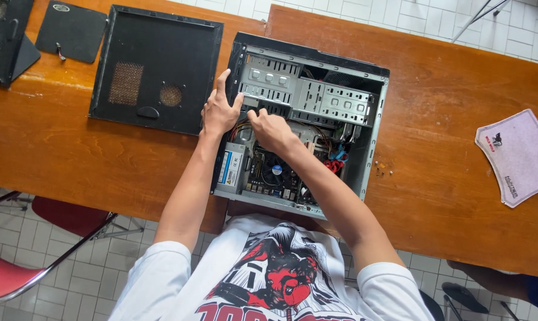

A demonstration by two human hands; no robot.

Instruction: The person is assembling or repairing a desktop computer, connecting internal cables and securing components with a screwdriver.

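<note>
An open black desktop computer case [307,119] lies on its side at the centre of the frame on the brown wooden desk [447,119]. The left hand [220,110] rests spread, fingers [223,80] open, on the case's left edge beside the grey metal drive cage [304,92]. The right hand [272,128] reaches inside below the cage, its fingers curled; what they grip is hidden. A black perforated side panel [156,68] lies at upper left.

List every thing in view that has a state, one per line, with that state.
Computer case: lying on its side on the table, open, insides exposed.
Side panel: taken off, lying flat left of the case.
Left hand: open, fingers spread on the case's left edge.
Right hand: inside the case, fingers curled at the drive cage; grip hidden.
Grey mat: flat on the table, untouched.
</note>
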